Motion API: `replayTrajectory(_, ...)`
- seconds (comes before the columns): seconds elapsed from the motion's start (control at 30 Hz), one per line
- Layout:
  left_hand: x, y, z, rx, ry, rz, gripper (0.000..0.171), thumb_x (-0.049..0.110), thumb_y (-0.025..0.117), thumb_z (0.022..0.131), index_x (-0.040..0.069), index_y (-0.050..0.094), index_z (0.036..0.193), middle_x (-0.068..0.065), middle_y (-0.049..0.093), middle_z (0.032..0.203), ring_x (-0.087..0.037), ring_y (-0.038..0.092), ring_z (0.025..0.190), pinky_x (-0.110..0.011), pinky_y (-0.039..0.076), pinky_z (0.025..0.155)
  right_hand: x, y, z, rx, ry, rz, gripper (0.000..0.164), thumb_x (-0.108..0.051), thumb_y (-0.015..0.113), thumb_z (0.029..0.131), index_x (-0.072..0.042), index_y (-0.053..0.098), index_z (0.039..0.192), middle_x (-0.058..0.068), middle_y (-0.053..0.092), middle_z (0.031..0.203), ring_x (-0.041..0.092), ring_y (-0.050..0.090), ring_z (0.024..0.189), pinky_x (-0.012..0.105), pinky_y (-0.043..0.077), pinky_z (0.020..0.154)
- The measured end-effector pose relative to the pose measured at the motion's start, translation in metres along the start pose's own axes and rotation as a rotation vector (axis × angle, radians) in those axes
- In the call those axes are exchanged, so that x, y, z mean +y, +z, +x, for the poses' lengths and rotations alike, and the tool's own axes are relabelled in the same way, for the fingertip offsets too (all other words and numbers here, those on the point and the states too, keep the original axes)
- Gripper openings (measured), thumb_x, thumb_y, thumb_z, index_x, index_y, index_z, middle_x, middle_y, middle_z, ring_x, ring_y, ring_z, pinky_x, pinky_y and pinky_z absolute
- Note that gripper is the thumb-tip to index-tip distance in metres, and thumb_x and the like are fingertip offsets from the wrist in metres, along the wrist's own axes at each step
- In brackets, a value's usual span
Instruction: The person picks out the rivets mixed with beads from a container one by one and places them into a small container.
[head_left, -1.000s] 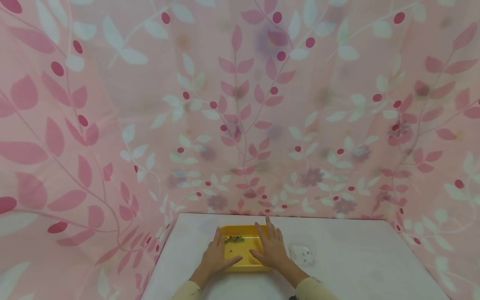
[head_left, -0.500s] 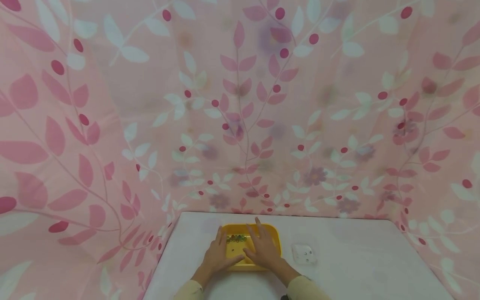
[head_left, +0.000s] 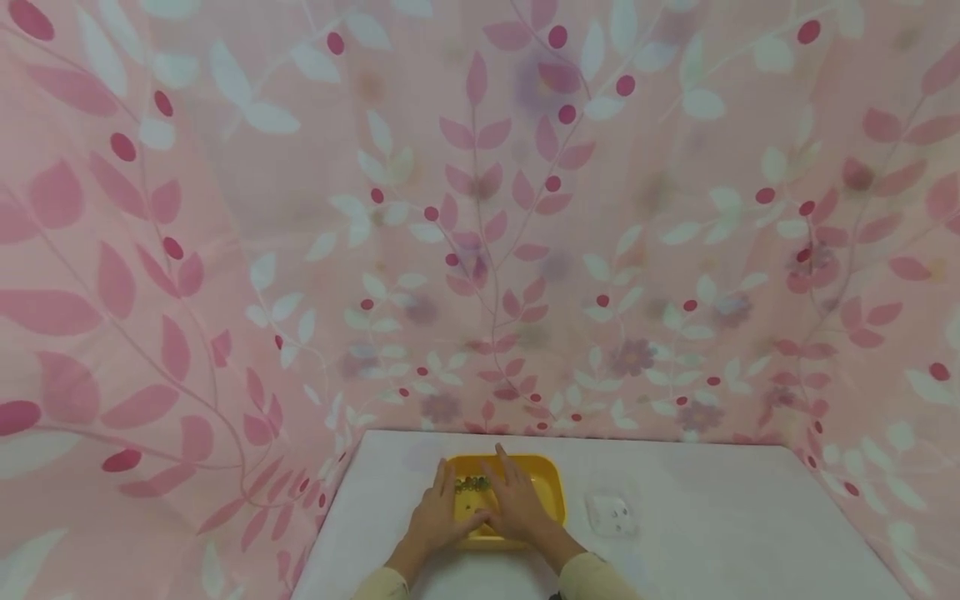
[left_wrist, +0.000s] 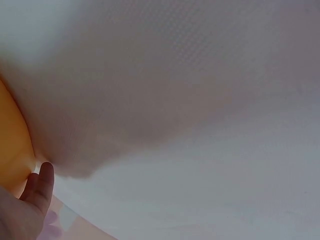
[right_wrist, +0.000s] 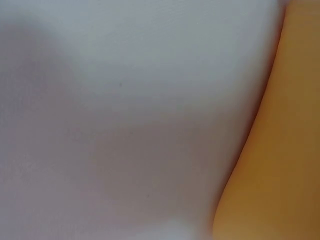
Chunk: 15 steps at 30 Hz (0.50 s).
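A yellow tray [head_left: 551, 475] lies on the white table in the head view. Several glass marbles [head_left: 471, 485] are bunched near its back left, and one small dark piece [head_left: 468, 507] lies apart in front of them. My left hand [head_left: 435, 517] rests along the tray's left side, fingers straight and thumb reaching over the front part. Over the tray's middle is my right hand [head_left: 519, 508], its fingers extended and spread; its thumb tip meets or nearly meets the left thumb. In the left wrist view, left fingers [left_wrist: 46, 182] lie beside the tray's outer wall. The right wrist view shows no fingers.
Right of the tray stands a small clear container [head_left: 611, 515] with several tiny pieces in it. The white table [head_left: 712, 517] ends at a pink leaf-patterned cloth [head_left: 675, 208] hung behind and along both sides.
My right hand has moved left across the tray, toward the marbles and my left hand, uncovering the tray's right part. The left hand has stayed at the tray's left side.
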<state>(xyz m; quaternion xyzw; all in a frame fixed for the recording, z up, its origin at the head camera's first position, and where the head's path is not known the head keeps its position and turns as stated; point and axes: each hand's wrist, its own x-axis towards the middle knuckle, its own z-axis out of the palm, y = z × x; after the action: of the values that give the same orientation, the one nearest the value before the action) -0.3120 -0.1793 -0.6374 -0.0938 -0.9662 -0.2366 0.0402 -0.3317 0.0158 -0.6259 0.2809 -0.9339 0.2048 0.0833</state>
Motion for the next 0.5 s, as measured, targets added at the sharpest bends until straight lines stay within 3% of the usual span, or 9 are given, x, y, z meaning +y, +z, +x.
replayTrajectory(0.17, 0.002, -0.002, -0.002, 0.024, 0.027, 0.017, 0.116, 0.079, 0.054, 0.08, -0.006, 0.026, 0.153, -0.024, 0.016, 0.163, -0.049, 0.055, 0.116, -0.052, 0.057, 0.069, 0.0, 0.005, 0.006, -0.009, -0.034, 0.015, 0.067, -0.037, 0.072, 0.089, -0.015, 0.046, 0.147, 0.018, 0.029, 0.159, 0.041, 0.036, 0.141, 0.061, 0.034, 0.111)
replayTrajectory(0.33, 0.001, 0.0, -0.003, 0.019, 0.019, 0.05, 0.118, 0.083, 0.05, 0.08, -0.005, 0.021, 0.154, -0.022, 0.016, 0.164, -0.046, 0.056, 0.114, -0.05, 0.056, 0.066, -0.005, 0.005, 0.011, -0.048, -0.093, 0.058, 0.05, -0.025, 0.074, 0.088, -0.014, 0.06, 0.135, 0.013, 0.054, 0.141, 0.032, 0.049, 0.13, 0.054, 0.041, 0.108)
replayTrajectory(0.5, 0.0, 0.0, -0.001, 0.004, 0.013, 0.065, 0.117, 0.082, 0.049, 0.081, -0.005, 0.021, 0.155, -0.022, 0.015, 0.164, -0.046, 0.056, 0.114, -0.049, 0.055, 0.064, -0.008, 0.005, 0.015, -0.131, -0.134, 0.076, 0.051, -0.022, 0.074, 0.088, -0.012, 0.06, 0.135, 0.009, 0.058, 0.132, 0.026, 0.056, 0.122, 0.044, 0.049, 0.102)
